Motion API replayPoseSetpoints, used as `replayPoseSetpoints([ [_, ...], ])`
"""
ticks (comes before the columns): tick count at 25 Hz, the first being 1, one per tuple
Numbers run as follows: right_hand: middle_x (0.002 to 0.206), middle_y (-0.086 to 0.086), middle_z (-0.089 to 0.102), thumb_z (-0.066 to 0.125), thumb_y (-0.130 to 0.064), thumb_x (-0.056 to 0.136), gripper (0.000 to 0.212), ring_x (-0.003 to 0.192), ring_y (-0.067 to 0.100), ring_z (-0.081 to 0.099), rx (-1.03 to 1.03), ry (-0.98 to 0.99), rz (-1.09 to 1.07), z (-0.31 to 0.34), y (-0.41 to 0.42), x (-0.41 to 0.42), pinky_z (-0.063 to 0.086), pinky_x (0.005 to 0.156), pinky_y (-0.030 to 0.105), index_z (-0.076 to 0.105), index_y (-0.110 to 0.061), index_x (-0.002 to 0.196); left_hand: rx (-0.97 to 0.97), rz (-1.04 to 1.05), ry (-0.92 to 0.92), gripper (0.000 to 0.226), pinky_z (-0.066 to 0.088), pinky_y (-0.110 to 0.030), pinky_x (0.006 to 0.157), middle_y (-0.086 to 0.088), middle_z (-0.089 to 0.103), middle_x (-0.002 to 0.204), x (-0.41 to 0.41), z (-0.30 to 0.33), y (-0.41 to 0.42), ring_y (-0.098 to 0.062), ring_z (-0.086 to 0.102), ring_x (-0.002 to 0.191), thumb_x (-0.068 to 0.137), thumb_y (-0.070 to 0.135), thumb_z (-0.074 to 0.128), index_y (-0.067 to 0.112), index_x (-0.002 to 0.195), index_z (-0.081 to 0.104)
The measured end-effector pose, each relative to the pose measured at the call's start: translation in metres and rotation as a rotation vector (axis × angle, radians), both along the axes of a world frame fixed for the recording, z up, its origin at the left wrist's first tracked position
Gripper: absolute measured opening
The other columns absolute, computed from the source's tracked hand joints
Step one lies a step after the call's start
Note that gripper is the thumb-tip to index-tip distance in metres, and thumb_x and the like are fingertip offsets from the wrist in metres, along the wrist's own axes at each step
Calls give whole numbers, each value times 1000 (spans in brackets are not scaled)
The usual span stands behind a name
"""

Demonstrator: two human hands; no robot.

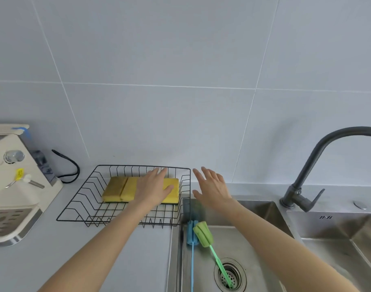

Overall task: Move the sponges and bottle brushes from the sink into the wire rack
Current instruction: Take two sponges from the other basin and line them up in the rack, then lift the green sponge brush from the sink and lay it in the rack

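Observation:
A black wire rack [79, 197] stands on the counter left of the sink [254, 209]. Three yellow sponges [119, 188] lie side by side inside it. My left hand [153, 186] rests flat, fingers spread, on top of the right-hand sponge. My right hand [212, 186] hovers open above the sink's back left corner, just right of the rack, holding nothing. In the sink lie a blue bottle brush [191, 232] along the left wall and a green bottle brush [203, 233], whose handle reaches down to the drain [230, 275].
A dark grey faucet [307, 173] rises at the right behind the sink, with a second basin [338, 239] beyond. A beige appliance [13, 182] with a black cable [70, 167] stands at the left on the grey counter. The tiled wall is close behind.

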State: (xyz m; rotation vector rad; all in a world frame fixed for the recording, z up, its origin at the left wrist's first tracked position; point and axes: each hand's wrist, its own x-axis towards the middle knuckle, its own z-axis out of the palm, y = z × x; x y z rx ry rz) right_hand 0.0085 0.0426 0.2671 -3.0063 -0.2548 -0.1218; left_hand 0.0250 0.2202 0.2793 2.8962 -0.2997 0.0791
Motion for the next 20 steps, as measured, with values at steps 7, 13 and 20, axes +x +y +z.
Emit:
replayPoseSetpoints([
  [7,157,10,18,42,-34,94,63,145,26,15,60,100,-104,-14,-54,-26,12,118,40,13,-19,148,8,-42,49,67,26,-46,114,-9,22,154,-13,-12,-53,-26,21,141,90,44,47,17,144,21],
  [13,156,11,21,43,-35,94,62,145,27,17,66,169,-152,-33,-91,-36,14,118,41,15,-18,147,52,-73,109,65,24,-46,115,-10,17,156,-18,-32,-94,-28,15,143,91,43,45,16,144,18],
  [20,150,9,33,46,-34,92,62,141,26,26,74,251,-163,-66,-112,-44,19,116,39,21,-15,145,101,-148,175,65,22,-45,114,-12,20,154,-27,-65,-132,-29,18,141,90,39,48,16,144,20],
])
